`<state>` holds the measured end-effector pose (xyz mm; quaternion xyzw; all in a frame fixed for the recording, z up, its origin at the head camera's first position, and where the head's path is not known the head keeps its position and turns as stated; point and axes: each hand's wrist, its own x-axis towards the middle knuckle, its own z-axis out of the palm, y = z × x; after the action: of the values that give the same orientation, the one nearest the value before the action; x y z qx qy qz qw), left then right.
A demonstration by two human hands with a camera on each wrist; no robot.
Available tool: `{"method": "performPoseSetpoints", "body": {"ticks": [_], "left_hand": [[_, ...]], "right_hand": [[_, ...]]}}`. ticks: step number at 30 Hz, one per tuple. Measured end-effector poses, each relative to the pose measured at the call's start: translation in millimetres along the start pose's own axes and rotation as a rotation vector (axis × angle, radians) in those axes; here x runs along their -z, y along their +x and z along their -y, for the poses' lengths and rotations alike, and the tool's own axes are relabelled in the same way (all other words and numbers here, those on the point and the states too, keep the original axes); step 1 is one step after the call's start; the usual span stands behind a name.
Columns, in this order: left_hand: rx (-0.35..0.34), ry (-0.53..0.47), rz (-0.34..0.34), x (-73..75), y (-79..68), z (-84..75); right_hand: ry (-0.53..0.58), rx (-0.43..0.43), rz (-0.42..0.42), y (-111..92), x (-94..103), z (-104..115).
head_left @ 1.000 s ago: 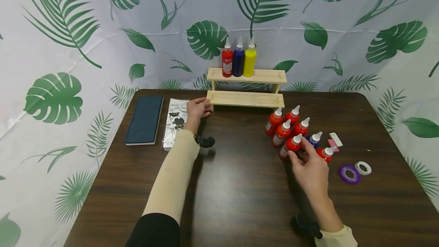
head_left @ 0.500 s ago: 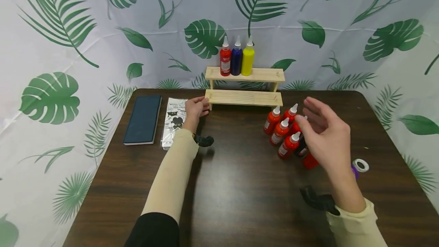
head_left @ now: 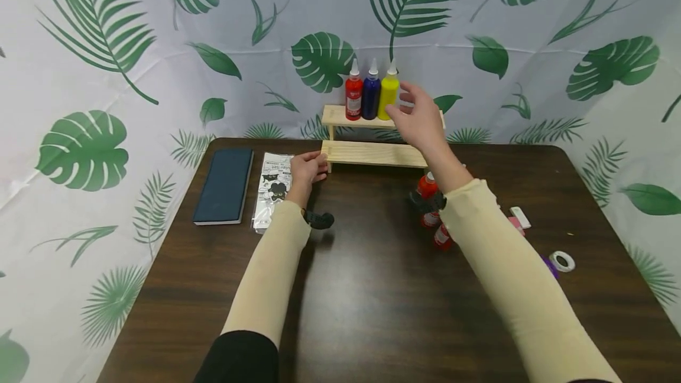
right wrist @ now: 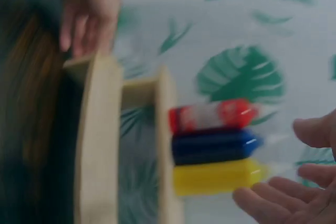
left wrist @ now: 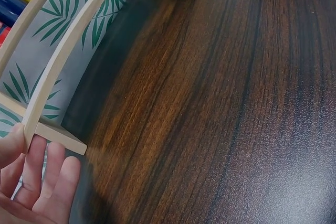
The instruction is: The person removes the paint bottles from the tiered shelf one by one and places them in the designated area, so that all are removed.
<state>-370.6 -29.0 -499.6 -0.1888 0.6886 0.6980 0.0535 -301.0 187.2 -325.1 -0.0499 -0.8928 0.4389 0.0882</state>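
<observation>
A two-tier wooden display stand (head_left: 372, 152) stands at the back of the table. My left hand (head_left: 308, 171) pinches the left end of its lower board, thumb above and fingertips beneath (left wrist: 34, 166). On the upper board three squeeze bottles with white nozzle caps stand side by side: a red bottle (head_left: 353, 98), a blue bottle (head_left: 370, 98) and a yellow bottle (head_left: 387, 99). My right hand (head_left: 420, 120) is beside the yellow bottle, thumb and fingers spread with nothing between them. In the right wrist view, blurred, its fingertips (right wrist: 244, 198) come right up to the yellow bottle.
Several red bottles (head_left: 427, 187) stand on the table, partly hidden behind my right forearm. White tape (head_left: 562, 261), a purple roll (head_left: 551, 267) and a white eraser-like block (head_left: 519, 216) lie right. A dark notebook (head_left: 223, 187) and a packaged ruler set (head_left: 272, 191) lie left.
My right hand has left the red bottles on the table, passed up over them, and moved left and back to the yellow bottle. My left hand has stayed at the stand.
</observation>
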Motion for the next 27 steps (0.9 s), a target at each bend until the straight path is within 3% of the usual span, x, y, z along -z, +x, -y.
{"method": "performPoseSetpoints", "body": {"ticks": [5, 10, 21, 27], "left_hand": [[0.029, 0.014, 0.001, -3.2, 0.3, 2.9], [0.02, 0.014, -0.008, -3.8, 2.3, 3.2], [-0.005, 0.005, -0.016, 0.8, 4.7, 0.3], [0.003, 0.008, -0.012, 1.1, 5.9, 0.1]], "right_hand": [[-0.017, -0.031, 0.017, 44, -10.5, -21], [-0.008, -0.01, 0.059, 68, -11.7, -37], [0.115, 0.008, 0.156, 88, -27.0, -34], [0.108, -0.031, 0.111, 86, -31.2, -34]]}}
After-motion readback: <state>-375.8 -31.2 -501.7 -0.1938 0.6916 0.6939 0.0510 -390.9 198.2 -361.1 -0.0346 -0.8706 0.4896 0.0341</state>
